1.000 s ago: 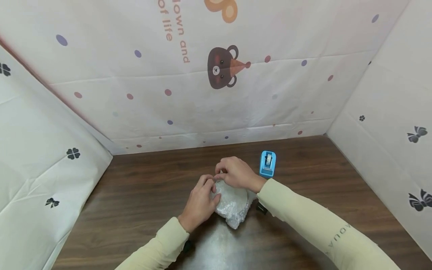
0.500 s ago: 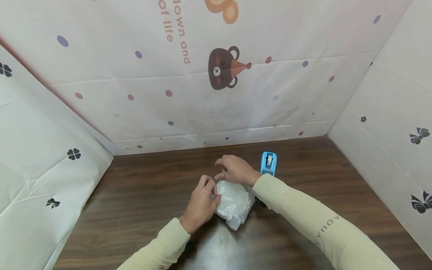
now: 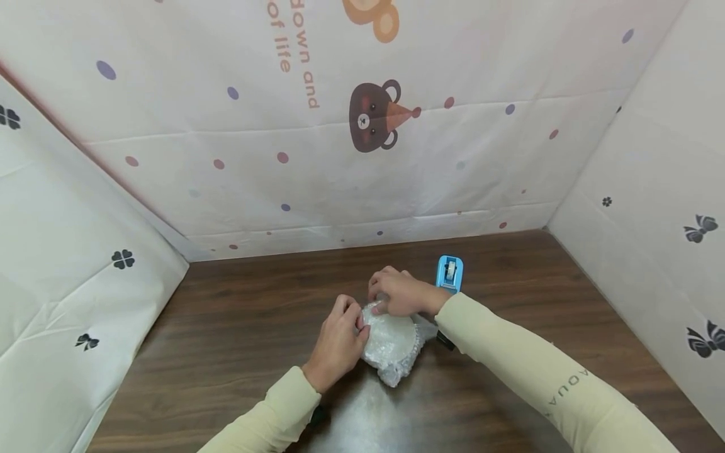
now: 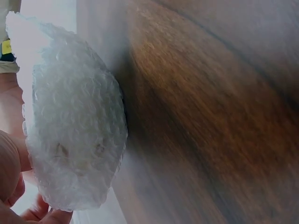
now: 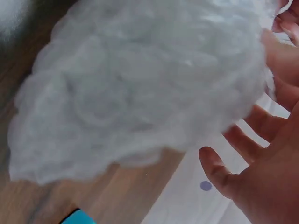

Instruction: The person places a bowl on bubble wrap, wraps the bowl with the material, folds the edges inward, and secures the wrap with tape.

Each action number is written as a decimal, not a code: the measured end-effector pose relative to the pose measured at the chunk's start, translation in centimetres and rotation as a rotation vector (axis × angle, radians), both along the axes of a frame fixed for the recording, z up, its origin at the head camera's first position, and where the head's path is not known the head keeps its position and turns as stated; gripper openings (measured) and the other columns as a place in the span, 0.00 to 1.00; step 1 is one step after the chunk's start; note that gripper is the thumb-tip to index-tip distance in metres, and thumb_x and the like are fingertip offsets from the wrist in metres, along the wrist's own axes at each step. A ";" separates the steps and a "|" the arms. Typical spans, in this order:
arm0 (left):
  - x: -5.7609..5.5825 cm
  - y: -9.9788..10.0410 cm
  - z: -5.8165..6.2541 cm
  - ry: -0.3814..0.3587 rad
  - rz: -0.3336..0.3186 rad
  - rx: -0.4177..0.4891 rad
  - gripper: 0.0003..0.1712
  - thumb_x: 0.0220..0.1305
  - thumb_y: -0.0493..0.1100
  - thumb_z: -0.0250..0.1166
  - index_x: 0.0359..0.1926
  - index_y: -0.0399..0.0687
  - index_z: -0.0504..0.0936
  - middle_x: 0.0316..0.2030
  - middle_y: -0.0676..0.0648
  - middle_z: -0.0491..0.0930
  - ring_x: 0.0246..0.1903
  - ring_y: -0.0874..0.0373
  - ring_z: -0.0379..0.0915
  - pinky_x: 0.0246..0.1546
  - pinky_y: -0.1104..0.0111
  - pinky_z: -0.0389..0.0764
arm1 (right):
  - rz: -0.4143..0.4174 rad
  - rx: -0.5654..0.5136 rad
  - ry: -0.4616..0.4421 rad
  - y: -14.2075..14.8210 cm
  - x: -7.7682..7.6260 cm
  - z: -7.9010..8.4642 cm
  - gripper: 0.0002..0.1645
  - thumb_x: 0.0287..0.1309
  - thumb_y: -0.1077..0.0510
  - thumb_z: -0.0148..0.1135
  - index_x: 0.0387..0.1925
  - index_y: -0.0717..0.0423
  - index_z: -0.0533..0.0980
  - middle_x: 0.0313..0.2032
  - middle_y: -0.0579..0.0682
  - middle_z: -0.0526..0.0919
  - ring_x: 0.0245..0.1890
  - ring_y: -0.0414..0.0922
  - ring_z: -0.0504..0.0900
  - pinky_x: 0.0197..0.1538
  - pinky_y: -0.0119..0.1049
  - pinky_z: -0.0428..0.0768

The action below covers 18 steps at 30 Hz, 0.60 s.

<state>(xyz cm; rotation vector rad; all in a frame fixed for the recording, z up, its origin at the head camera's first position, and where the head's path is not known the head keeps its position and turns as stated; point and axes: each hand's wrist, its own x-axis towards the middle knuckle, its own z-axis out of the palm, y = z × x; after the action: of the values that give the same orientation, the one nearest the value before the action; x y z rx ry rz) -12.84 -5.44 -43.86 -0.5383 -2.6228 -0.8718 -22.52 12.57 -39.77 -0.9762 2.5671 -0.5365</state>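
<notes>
On the table lies a round, flat-topped thing wrapped in clear bubble wrap (image 3: 391, 343); the wrap hides what is inside. My left hand (image 3: 337, 346) grips the bundle's left edge, thumb on top, fingers bent at the far left rim. At the far edge my right hand (image 3: 403, 294) pinches the wrap between thumb and forefinger. In the left wrist view the bubble wrap (image 4: 77, 112) bulges toward the tabletop. The right wrist view shows the bubble wrap (image 5: 140, 88) up close, with the lower fingers (image 5: 217, 170) spread apart beside it.
A blue tape dispenser (image 3: 450, 274) stands just behind the right wrist. Dark wood tabletop (image 3: 255, 296) surrounds the bundle. Patterned white sheets (image 3: 317, 182) rise at the back and both sides.
My right hand has shifted slightly right and toward me, its fingers now over the bundle's far edge. A corner of wrap sticks out farther at the right. The left hand keeps its place.
</notes>
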 end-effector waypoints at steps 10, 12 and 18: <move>0.1 0.2 0.0 0.020 0.008 -0.008 0.23 0.57 0.33 0.78 0.25 0.49 0.68 0.40 0.47 0.73 0.28 0.60 0.72 0.29 0.72 0.75 | 0.032 -0.043 0.030 -0.7 0.1 -1.2 0.03 0.69 0.61 0.65 0.40 0.52 0.83 0.53 0.48 0.78 0.66 0.50 0.69 0.67 0.58 0.67; 0.0 0.2 -0.1 0.034 0.016 -0.012 0.22 0.57 0.33 0.78 0.25 0.48 0.69 0.40 0.47 0.73 0.29 0.60 0.71 0.30 0.71 0.76 | 0.035 -0.055 0.048 -0.9 0.3 -1.2 0.03 0.68 0.63 0.65 0.38 0.53 0.82 0.50 0.48 0.78 0.65 0.50 0.69 0.67 0.59 0.67; 0.1 0.2 -0.1 0.028 0.096 -0.071 0.18 0.60 0.35 0.75 0.26 0.49 0.72 0.42 0.45 0.75 0.32 0.56 0.72 0.32 0.66 0.76 | 0.017 -0.063 0.067 -1.4 0.4 -1.3 0.03 0.69 0.62 0.65 0.38 0.53 0.83 0.49 0.48 0.79 0.64 0.50 0.70 0.67 0.58 0.68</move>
<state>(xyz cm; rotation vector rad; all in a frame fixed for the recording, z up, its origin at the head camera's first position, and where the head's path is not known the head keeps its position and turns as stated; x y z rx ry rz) -12.70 -5.26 -43.91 -0.4350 -2.6384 -0.7398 -22.16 11.20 -41.10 -1.0537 2.6124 -0.5928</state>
